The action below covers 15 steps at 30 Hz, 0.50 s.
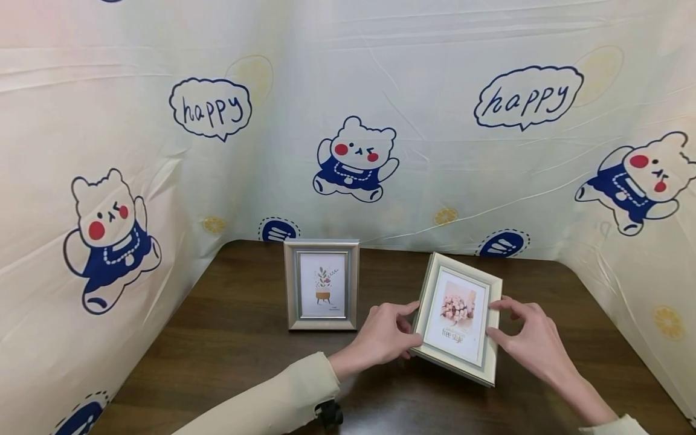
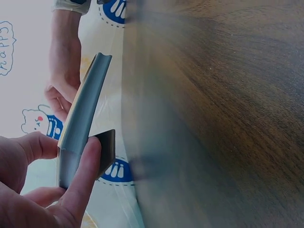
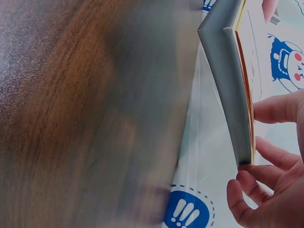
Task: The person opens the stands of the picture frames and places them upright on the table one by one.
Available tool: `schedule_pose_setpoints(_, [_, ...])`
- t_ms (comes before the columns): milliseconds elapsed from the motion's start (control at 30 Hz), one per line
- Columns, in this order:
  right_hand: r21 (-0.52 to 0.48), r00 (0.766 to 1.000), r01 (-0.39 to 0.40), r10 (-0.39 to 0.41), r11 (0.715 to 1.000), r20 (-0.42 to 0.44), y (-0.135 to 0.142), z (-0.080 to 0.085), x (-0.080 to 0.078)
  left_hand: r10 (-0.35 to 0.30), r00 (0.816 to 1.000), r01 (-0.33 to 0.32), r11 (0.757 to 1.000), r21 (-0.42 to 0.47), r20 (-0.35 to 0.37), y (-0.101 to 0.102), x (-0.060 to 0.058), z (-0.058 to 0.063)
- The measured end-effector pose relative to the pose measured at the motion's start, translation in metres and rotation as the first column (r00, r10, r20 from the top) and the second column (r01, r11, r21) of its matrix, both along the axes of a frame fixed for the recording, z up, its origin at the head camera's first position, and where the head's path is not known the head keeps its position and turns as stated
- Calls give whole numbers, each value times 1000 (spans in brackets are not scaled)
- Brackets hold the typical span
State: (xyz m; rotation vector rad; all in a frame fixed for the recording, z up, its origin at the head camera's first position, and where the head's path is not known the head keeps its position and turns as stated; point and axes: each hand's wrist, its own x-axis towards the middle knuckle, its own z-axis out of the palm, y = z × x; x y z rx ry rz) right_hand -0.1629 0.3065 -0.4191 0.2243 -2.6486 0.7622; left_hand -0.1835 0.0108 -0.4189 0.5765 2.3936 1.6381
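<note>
A cream picture frame (image 1: 457, 314) with a pink bouquet print and "free style" lettering is tilted above the table, face up towards the head camera. My left hand (image 1: 383, 332) pinches its left edge, thumb on the front and fingers on the side and back. On the opposite edge, my right hand (image 1: 530, 338) holds it between thumb and fingertips. The left wrist view shows the frame's side (image 2: 85, 114) with a dark stand leg (image 2: 107, 147) jutting from the back. To the left, a second picture frame (image 1: 322, 326) with a potted-plant print stands upright.
Both frames are at a dark brown wooden table (image 1: 234, 302) with rounded far corners. A pale curtain (image 1: 435, 163) printed with bears and "happy" bubbles encloses the back and both sides. A small black device (image 1: 328, 414) is strapped at my left sleeve.
</note>
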Motion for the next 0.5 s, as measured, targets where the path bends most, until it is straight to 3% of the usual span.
schedule_pose_setpoints(500, [-22,1000,19,-19,1000,-17,0,3,2,17,1000,-17,999,32,-15,0,5,13])
